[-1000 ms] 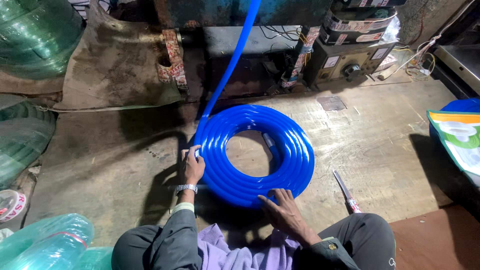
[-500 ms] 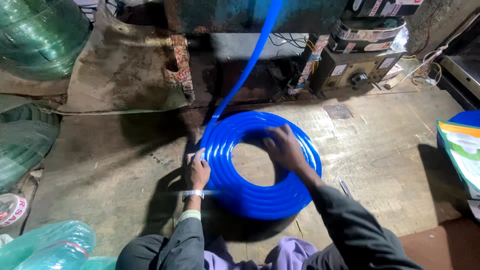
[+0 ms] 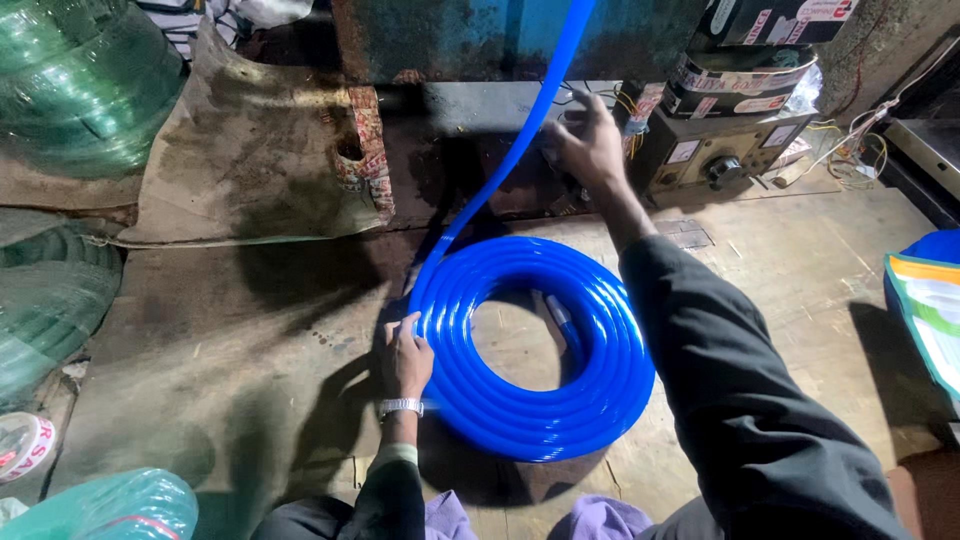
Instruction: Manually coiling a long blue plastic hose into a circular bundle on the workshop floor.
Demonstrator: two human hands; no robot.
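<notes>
A coil of bright blue hose [image 3: 535, 345] lies flat on the brown work surface in front of me. One strand of the blue hose [image 3: 520, 140] rises from the coil's left rim up toward the machine at the back. My left hand [image 3: 405, 355] rests against the coil's left outer edge, fingers on the hose; a watch is on that wrist. My right hand [image 3: 590, 140] is stretched far forward, fingers spread, beside the rising strand and touching the dark front of the machine.
A rusty blue machine [image 3: 450, 40] stands at the back with a grey control box [image 3: 720, 155] and loose wires to its right. Green hose coils [image 3: 60, 90] are stacked on the left. A tape roll [image 3: 25, 445] lies at lower left. A blue bag [image 3: 925, 300] is at right.
My right hand left the near side of the coil, crossed over it and reached forward to the machine. My left hand stayed on the coil's left edge.
</notes>
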